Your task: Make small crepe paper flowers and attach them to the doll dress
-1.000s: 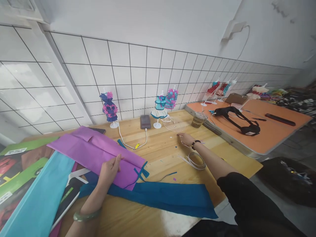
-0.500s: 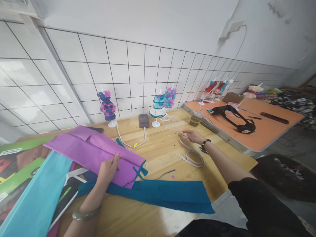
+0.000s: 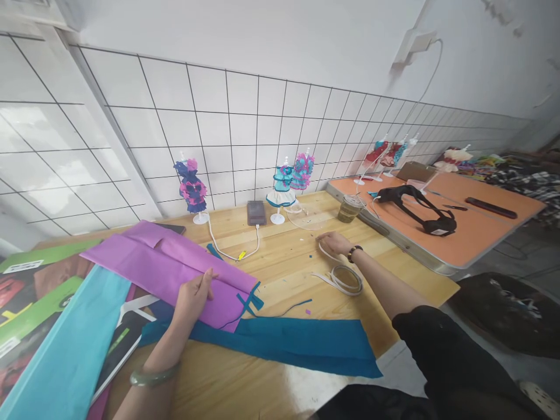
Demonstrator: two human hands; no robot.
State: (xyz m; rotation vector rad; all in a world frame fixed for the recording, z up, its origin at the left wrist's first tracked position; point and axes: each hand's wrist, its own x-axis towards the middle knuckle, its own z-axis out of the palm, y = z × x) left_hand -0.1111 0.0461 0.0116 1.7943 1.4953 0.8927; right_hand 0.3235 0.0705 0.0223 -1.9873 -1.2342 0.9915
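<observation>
My left hand rests on the purple fabric, thumb and fingers pinched together on it. Beyond the coiled white tape, my right hand is low over the wooden table, fingers bent and close together; what they may hold is too small to make out. A long teal strip lies along the near edge, partly under the purple fabric. Small teal strips sit at the purple fabric's right end. Light blue fabric hangs toward the lower left.
Small dress forms stand by the tiled wall, near a grey power bank with a white cable. A cup stands at the back right. The orange table holds a black strap device. Printed bags lie at left.
My right hand has shifted slightly and turned palm-down; the small pinkish thing at its fingertips no longer shows, nor do the dark scissors near its wrist. My left hand has stayed on the purple fabric.
</observation>
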